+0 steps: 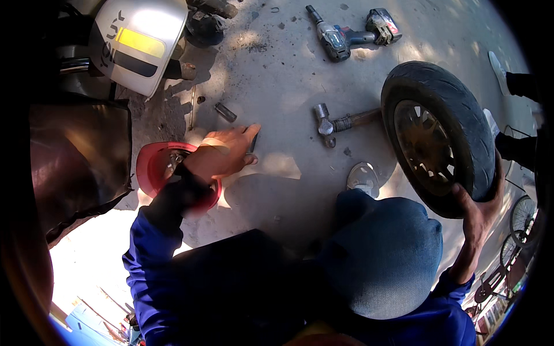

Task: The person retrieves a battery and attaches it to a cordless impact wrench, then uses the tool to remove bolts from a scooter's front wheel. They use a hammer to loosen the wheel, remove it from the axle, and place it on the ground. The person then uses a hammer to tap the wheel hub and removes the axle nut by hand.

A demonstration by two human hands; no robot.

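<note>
Hammer [343,122] between bowl [147,169] and wheel [430,140], power tool [336,41] beyond

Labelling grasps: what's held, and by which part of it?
Right hand holds the motorcycle wheel by the lower right of its tyre. Left hand: can't tell whether it holds the small dark object right by it.

The right hand [482,207] grips a wheel [430,141] beside a hammer [343,123], while the left hand [222,153] extends past a red bowl [150,170].

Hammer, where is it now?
In the head view, the hammer lies on the ground right of centre, left of the wheel and below the cordless power tool.
</note>
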